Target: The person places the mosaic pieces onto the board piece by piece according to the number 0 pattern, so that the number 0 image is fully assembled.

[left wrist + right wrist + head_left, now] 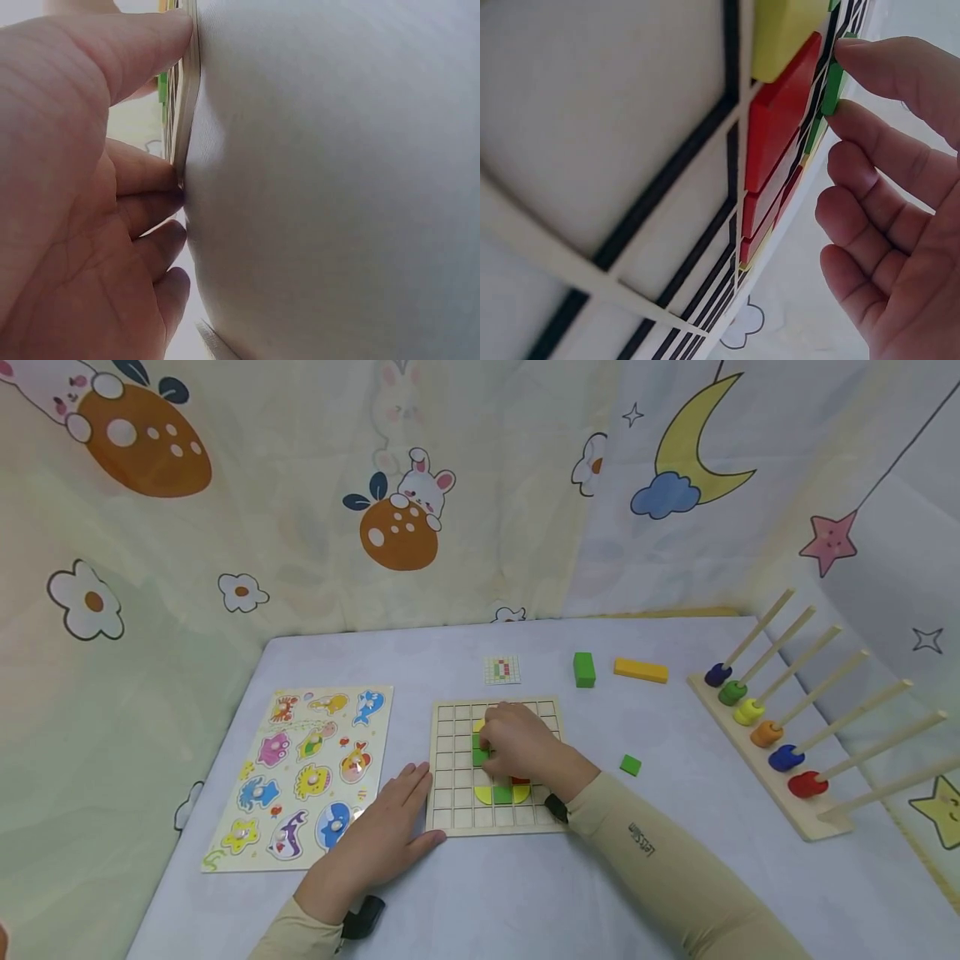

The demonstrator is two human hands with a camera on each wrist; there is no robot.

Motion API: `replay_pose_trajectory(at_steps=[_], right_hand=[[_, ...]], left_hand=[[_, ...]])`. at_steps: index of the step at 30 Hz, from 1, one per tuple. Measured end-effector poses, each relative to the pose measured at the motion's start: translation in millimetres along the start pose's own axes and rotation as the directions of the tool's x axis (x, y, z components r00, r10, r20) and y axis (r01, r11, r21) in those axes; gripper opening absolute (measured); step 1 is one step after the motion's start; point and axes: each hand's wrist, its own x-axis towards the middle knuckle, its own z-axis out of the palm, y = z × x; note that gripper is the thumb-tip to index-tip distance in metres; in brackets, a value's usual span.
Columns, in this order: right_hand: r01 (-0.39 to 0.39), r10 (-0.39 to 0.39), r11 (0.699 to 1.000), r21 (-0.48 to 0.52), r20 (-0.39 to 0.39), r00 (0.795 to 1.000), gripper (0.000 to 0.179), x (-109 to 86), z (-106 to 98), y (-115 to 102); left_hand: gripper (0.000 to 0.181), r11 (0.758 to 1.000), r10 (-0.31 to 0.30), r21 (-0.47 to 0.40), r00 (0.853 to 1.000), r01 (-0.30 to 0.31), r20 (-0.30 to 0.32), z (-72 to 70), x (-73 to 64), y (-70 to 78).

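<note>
A wooden grid board (452,814) lies on the white table, with red, green and yellow tiles set in its middle. My right hand (525,742) reaches over it and pinches a small green tile (832,88) between thumb and forefinger, close to the board's surface. The other fingers curl loosely below. Along the row beside that hand sit a red tile (776,120) and a yellow tile (780,34). My left hand (384,827) rests at the board's lower left corner, fingers extended, its thumb (150,45) against the board's near edge.
A sea-animal puzzle board (255,760) lies at left. Behind the grid stand a small pattern card (502,670), a green block (584,669) and a yellow bar (641,671). A loose green tile (631,765) lies right of it; a peg rack (787,777) with coloured beads stands farther right.
</note>
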Motion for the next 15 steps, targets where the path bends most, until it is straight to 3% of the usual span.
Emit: replay_pose_trajectory(at_steps=[15], right_hand=[[-0.008,0.009,1.000,0.021,-0.017,1.000,0.012,-0.5,1.0,2.7]], left_hand=[[0.090,1.000,0.000,0.000,1.000,0.000,-0.004,-0.9,0.6,1.1]])
